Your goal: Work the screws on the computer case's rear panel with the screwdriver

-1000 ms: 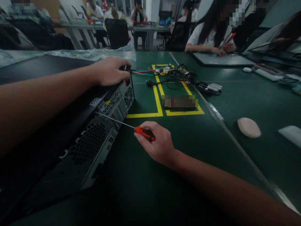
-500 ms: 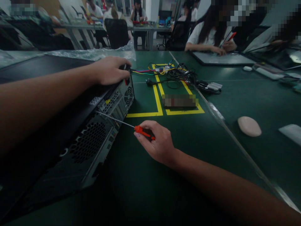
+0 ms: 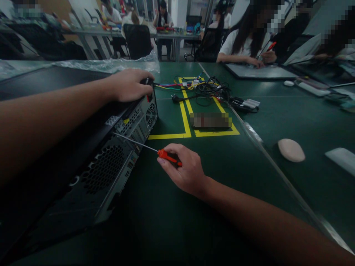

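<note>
The computer case (image 3: 97,159) sits on the left of the green table (image 3: 249,159), on its side, with its back turned to the right. The left hand (image 3: 133,85) rests on top of it, near its far corner. The thumb lies along the edge and the other fingers bend at the corner, but I cannot tell if they grip it.

The right hand (image 3: 184,166) is to the right of the case. Its fingers are closed around the red handle of a screwdriver (image 3: 165,154). The long thin metal part points left, and its tip is at the top edge of the back. The tip is too small to tell if it is in a screw.

Farther off, a pile of cables (image 3: 213,88) lies on the table, and some colored wires run left to the case. Nearer, a blurry dark thing (image 3: 210,121) lies by the yellow tape (image 3: 172,136). A pale, rounded thing (image 3: 291,150) is on the right. Clear plastic (image 3: 111,66) lies on the far side of the case.
</note>
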